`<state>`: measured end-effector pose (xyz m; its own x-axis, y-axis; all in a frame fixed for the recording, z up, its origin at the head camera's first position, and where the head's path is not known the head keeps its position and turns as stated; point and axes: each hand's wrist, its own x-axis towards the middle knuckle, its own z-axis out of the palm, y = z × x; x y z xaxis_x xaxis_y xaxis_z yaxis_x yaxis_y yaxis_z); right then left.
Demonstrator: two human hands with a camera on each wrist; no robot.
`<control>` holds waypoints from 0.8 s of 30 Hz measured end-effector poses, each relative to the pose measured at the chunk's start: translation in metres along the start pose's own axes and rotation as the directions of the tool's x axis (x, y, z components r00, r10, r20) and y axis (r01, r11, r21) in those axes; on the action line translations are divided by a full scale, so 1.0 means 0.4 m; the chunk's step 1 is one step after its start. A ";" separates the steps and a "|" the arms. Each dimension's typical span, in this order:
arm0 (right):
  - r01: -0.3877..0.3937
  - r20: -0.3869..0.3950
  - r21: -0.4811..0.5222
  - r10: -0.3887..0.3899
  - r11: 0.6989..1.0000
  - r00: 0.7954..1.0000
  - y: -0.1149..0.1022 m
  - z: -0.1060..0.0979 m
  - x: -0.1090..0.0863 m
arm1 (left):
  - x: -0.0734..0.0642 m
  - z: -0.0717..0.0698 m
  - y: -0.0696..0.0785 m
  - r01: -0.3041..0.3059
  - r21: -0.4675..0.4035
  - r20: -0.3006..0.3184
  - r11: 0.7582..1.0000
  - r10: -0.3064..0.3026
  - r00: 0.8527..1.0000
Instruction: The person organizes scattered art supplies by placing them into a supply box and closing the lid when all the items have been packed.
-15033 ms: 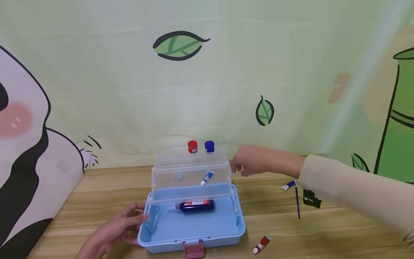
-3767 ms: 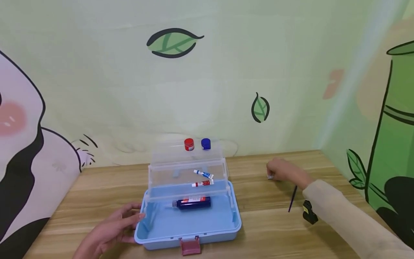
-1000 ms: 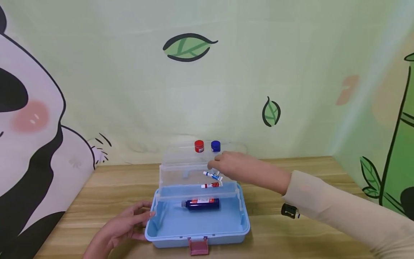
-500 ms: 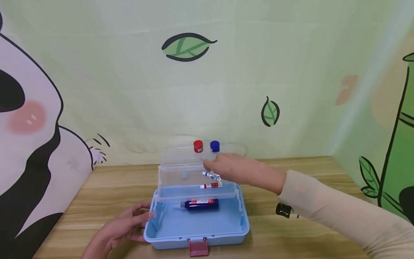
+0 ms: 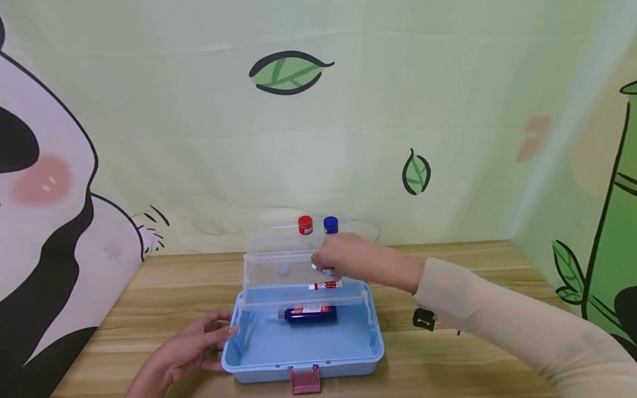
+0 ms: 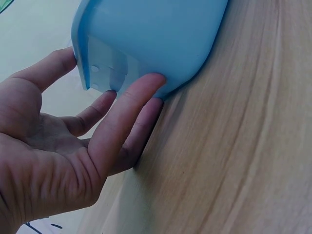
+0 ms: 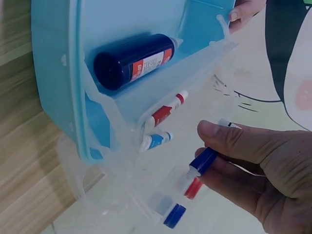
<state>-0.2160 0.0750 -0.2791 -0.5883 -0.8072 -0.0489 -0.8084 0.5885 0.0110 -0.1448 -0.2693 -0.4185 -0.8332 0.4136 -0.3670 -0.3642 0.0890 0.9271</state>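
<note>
In the head view my right hand [image 5: 348, 258] is over the clear middle tray of the light blue box [image 5: 323, 348]. Between thumb and fingers it pinches a dark blue paint tube [image 7: 203, 161], seen in the right wrist view. A red paint tube [image 7: 166, 111] and a lighter blue paint tube [image 7: 158, 140] lie on that tray, the latter mostly behind my hand in the head view. My left hand [image 5: 191, 345] touches the box's left side, its fingers [image 6: 124, 117] spread against the wall and rim. A dark blue bottle [image 5: 311, 314] lies inside the box.
A red jar [image 5: 305, 225] and a blue jar [image 5: 330, 225] sit on the top clear tray [image 5: 271, 237]. A pink latch [image 5: 305, 380] hangs at the box front. My right sleeve nearly hides a thin brush, only its blue tip [image 5: 458, 332] showing. A printed cloth backs the wooden table [image 5: 189, 282].
Since 15 seconds ago the red paint tube has gone from table to tray. My right hand has picked the dark blue tube off the table and lowered it slightly over the tray.
</note>
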 end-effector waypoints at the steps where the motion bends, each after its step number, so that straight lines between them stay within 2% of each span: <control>1: 0.005 -0.003 -0.001 -0.005 1.000 1.000 0.000 0.003 0.004 | 0.000 0.000 0.000 -0.002 0.000 0.001 1.000 0.002 1.000; 9: 0.039 -0.016 -0.030 -0.040 0.999 0.999 -0.002 0.027 0.039 | 0.002 -0.002 -0.006 -0.005 0.000 0.002 1.000 0.005 1.000; 16: 0.006 -0.019 -0.053 -0.007 0.999 1.000 0.010 0.023 0.048 | 0.002 -0.002 -0.004 0.003 0.004 -0.003 1.000 -0.003 1.000; 20: -0.013 -0.030 -0.068 0.011 0.998 0.999 0.023 0.010 0.039 | 0.001 -0.004 -0.003 -0.003 0.004 0.000 1.000 0.003 1.000; 24: -0.046 -0.047 -0.083 0.042 0.995 0.998 0.040 -0.008 0.005 | 0.001 -0.003 -0.004 -0.010 -0.003 0.004 1.000 0.010 1.000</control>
<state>-0.2303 0.0828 -0.2760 -0.6222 -0.7829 -0.0017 -0.7793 0.6191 0.0965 -0.1451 -0.2704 -0.4202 -0.8352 0.4181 -0.3572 -0.3568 0.0822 0.9306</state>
